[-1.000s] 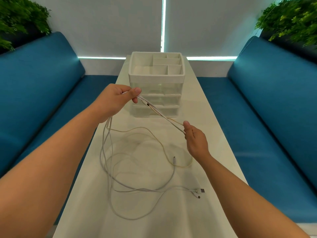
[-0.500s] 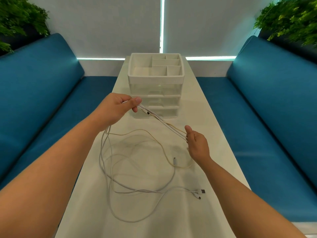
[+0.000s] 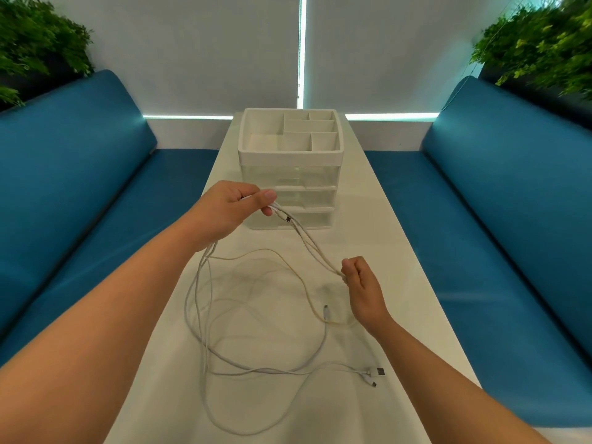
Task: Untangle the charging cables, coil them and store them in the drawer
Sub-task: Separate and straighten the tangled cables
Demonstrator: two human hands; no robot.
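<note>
Here your left hand (image 3: 229, 210) pinches a bundle of the charging cables (image 3: 205, 315) between thumb and fingers, raised just in front of the drawer unit (image 3: 290, 169). Your right hand (image 3: 360, 285) has its fingers curled round the same strands lower and to the right, so a short twisted stretch (image 3: 312, 248) runs taut between the two. Holding it that way seems meant to lift the knotted part clear of the counter (image 3: 384, 238), where you can see which strand crosses which.

The rest of the cables hang from under your left hand and lie in loose overlapping loops on the near part of the counter. One small plug (image 3: 326, 310) lies just left of your right wrist. A flat USB plug (image 3: 375, 371) and a smaller one beside it rest at the near right, well apart from the drawers. A connector (image 3: 287, 218) also shows on the raised stretch, close to your left fingers.

By my reading the untangling is in hand and little is done: nothing is coiled, and the drawers look closed. The free ends on the counter are probably the easiest to draw out through the loops. Pulling the taut stretch harder would likely only tighten the twist.
</note>
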